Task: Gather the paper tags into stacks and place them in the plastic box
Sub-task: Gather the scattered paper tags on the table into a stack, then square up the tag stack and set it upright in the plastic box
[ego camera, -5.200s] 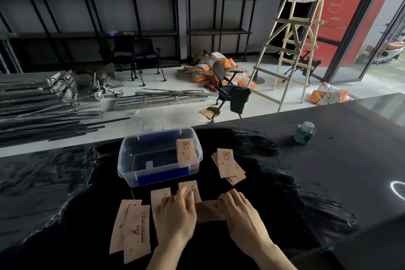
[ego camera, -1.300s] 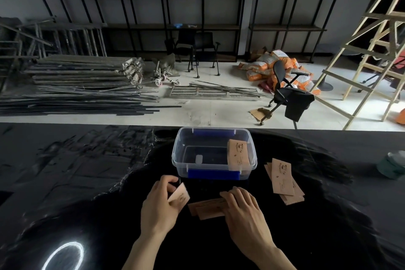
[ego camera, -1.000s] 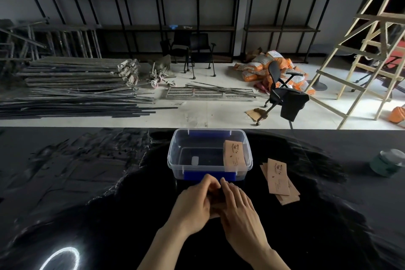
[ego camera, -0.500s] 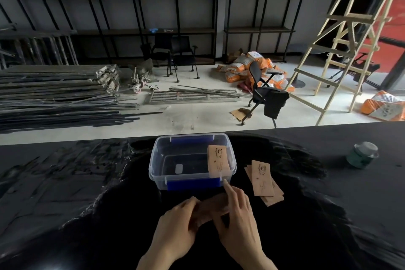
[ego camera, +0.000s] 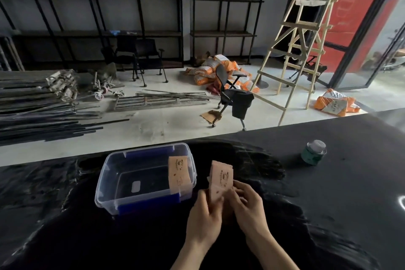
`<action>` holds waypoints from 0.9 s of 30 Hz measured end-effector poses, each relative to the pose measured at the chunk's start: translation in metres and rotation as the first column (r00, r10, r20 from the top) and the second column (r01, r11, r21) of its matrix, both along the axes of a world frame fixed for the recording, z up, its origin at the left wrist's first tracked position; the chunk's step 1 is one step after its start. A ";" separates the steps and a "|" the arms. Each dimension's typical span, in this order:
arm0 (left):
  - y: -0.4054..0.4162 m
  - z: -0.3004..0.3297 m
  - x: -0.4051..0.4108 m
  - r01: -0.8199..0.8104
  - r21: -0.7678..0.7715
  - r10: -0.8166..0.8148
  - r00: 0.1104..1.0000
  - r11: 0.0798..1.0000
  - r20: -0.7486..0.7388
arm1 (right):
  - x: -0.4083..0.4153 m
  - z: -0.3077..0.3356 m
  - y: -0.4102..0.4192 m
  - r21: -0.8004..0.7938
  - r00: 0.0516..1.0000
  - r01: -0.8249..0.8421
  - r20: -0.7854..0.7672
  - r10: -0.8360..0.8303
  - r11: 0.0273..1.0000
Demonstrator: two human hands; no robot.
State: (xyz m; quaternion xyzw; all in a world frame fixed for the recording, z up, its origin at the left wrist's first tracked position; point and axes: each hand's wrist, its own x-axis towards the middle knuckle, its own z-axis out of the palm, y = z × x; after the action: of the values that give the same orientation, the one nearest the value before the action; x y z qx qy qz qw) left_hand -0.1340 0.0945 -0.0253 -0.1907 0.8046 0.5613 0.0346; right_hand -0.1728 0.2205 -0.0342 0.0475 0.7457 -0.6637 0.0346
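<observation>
A clear plastic box (ego camera: pixel 105 184) with blue latches stands on the black table. One tan paper tag (ego camera: pixel 178 174) leans inside against its right wall. Just right of the box, my left hand (ego camera: pixel 205 219) and my right hand (ego camera: pixel 248 206) together hold a stack of tan paper tags (ego camera: pixel 220 178) upright above the table. The lower end of the stack is hidden between my fingers. A few more tag edges peek out behind the stack.
A small green jar (ego camera: pixel 313 152) with a clear lid stands at the right on the black table (ego camera: pixel 339 204). Beyond the table edge are a floor with metal bars, chairs, orange sacks and a wooden ladder (ego camera: pixel 295 35).
My hands pressed the loose tags on the table into one stack, lifted it and carried it right, where it now stands upright beside the box. The tags at the left are gone from the table.
</observation>
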 end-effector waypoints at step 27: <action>0.006 -0.010 -0.052 -0.082 0.156 0.072 0.995 0.984 0.066 | -0.044 -0.006 0.015 0.017 0.971 -0.060 0.233 0.054 0.998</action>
State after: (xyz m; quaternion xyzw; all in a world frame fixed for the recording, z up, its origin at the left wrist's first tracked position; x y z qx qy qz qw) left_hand -0.1856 0.1001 -0.0350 -0.2350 0.7482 0.6183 0.0519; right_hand -0.2168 0.2350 -0.0399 0.1040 0.7453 -0.6435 0.1401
